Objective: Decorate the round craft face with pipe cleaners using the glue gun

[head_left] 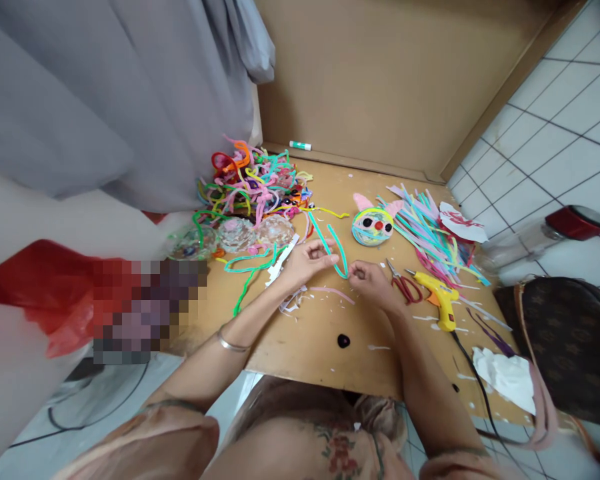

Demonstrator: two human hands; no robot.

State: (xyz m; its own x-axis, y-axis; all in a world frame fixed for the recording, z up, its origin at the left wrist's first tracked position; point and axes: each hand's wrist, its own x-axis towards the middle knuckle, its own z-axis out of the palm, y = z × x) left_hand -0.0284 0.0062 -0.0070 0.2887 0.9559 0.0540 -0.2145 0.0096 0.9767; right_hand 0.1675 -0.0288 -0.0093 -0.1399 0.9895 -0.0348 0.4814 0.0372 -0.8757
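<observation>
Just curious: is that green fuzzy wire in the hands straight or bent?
Bent. The green fuzzy wire forms a V between the left hand and right hand.

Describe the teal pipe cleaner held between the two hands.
The fuzzy teal pipe cleaner is a thin, soft-looking stem bent into a V. Its point sits low by the right hand, which pinches it there. One arm rises left over the left hand, whose fingers support it. It is held just above the wooden table.
</observation>
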